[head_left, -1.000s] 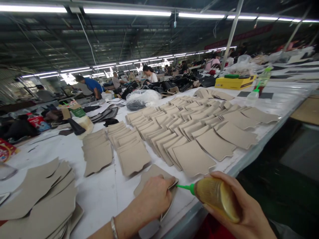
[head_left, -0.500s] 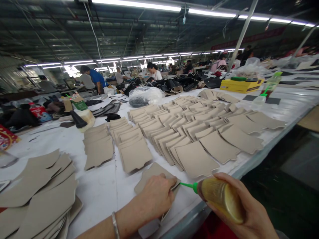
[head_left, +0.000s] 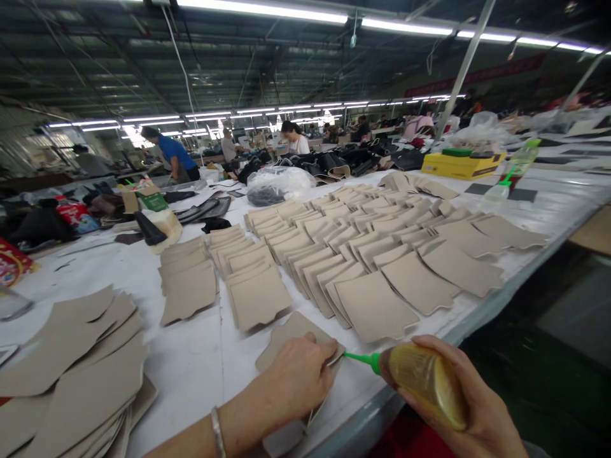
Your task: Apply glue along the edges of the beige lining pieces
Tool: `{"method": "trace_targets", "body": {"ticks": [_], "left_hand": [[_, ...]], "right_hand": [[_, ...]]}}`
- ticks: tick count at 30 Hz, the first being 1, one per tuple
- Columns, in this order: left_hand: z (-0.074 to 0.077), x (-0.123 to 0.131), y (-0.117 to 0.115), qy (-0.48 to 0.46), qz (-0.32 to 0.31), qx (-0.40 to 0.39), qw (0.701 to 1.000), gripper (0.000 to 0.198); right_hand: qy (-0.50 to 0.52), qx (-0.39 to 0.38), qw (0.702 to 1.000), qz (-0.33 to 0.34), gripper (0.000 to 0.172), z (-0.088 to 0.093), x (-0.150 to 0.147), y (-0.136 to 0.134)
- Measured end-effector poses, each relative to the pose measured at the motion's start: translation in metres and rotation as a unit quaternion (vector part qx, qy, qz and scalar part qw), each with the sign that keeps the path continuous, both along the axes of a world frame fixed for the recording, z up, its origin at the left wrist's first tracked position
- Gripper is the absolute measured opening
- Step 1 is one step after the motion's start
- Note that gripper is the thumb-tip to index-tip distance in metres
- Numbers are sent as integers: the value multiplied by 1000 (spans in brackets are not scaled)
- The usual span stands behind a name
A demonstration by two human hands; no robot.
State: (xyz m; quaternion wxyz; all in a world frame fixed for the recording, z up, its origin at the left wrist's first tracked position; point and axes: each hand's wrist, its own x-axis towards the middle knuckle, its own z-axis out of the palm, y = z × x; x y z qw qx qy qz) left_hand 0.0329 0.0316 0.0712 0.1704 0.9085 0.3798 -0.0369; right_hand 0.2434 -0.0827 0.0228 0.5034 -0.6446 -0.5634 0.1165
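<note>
Probably dabbing fluid from the green nozzle [head_left: 363, 360] of the squeeze bottle [head_left: 424, 385] onto the edge of the beige piece [head_left: 285, 334] on the table [head_left: 191, 369], next needing a steady tip along that edge. Pressing down on the piece with the curled left hand [head_left: 303, 369], without showing whether also pinching; gripping the near-level bottle in the right hand [head_left: 482, 404].

I'm in a big hall, dark ceiling [head_left: 119, 63] with beams above me. Long strip lights [head_left: 267, 9] run across, more rows farther back. Ribbed wall [head_left: 19, 137] far left, bright windows [head_left: 136, 135] at the back. Metal pole [head_left: 464, 70] leaning in my view, red banner [head_left: 506, 69] behind, unreadable. White-topped bench [head_left: 191, 362] before me; dark greenish floor [head_left: 529, 381], lower right.
</note>
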Motion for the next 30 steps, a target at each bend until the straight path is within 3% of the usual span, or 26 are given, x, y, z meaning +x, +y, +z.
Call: {"method": "trace_targets", "body": {"ticks": [7,19,26,30], "left_hand": [[-6,-1,0,-14,-9,2,1000,40],[0,-3,0,-7,-14,-7,1000,43],[-3,-6,1,-1,-22,2,1000,41],[-6,-9,3,-13,-30,0,999,42]], "right_hand": [[-13,14,1000,0,42,-7,7,1],[13,21,1000,8,45,-17,11,0],[100,-2,995,24,44,-15,-8,-9],[83,-11,996,3,46,-19,-4,-11]]}}
